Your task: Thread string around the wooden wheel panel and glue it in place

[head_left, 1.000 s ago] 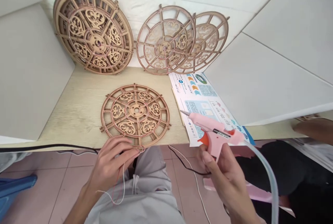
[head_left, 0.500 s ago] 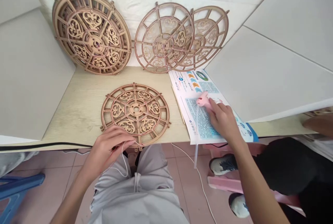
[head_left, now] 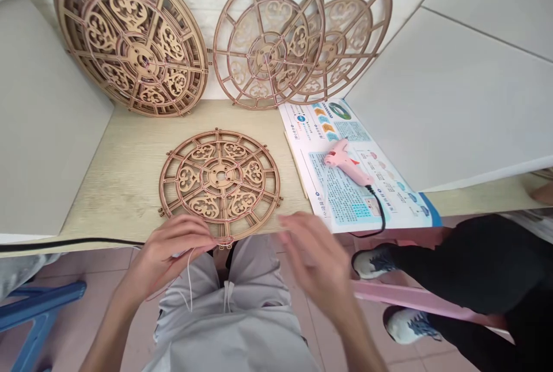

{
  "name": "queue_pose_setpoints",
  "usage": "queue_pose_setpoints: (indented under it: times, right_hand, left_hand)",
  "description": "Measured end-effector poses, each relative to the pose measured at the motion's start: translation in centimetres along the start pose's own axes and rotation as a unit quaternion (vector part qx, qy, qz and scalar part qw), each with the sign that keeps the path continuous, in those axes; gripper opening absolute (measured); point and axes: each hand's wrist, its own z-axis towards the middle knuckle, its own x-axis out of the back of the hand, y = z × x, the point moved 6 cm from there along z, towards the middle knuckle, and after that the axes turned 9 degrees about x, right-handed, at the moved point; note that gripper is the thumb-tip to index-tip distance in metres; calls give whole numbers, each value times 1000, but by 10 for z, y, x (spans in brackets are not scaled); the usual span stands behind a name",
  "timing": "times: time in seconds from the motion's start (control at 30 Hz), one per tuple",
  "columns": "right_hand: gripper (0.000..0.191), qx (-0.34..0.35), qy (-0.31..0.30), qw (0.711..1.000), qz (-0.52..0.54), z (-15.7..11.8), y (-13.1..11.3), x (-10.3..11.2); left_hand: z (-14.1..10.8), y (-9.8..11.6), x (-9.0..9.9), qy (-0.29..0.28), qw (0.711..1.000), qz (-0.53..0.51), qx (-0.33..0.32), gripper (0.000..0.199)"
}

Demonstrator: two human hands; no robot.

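The left hand [head_left: 173, 251] sits at the lower rim of the flat wooden disc [head_left: 192, 176] with its fingers curled together. A thin white wire [head_left: 189, 280] hangs from it, but the fingertips are partly hidden, so I cannot tell whether they pinch the wire or the rim. The right hand [head_left: 315, 257] is motion-blurred, its fingers spread open around nothing, just off the table's [head_left: 121, 188] front edge. Half a second ago it was on the pink glue gun [head_left: 348, 163], which now lies alone on the leaflet [head_left: 341, 205], its black cord [head_left: 382, 211] curling over the leaflet's edge. The disc lies flat near the table's front edge. Behind it, a thick stacked disc [head_left: 129, 38] leans at the left, its top almost cut off by the frame, and a thin disc [head_left: 268, 55] overlaps another [head_left: 358, 26]. At the right are a co-worker's dark trousers [head_left: 458, 262] and a hand [head_left: 543, 193] cut off by the frame.
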Motion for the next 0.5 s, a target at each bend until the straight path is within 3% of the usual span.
queue_pose_setpoints:
  times: [0.07, 0.2, 0.33, 0.5]
  right_hand:
    - [32, -4, 5, 992, 123, -3, -29, -25]
    - [32, -56, 36, 986, 154, -16, -44, -54]
    - [36, -48, 55, 985, 153, -27, -47, -59]
    - [38, -22, 62, 989, 129, -28, -53, -60]
  left_hand:
    - [-2, 0, -1, -1, 1000, 13, 6, 31]
    - [-4, 0, -1, -10, 996, 52, 65, 17]
    - [-2, 3, -3, -22, 988, 71, 132, 8]
    - [4, 2, -1, 18, 982, 65, 175, 6]
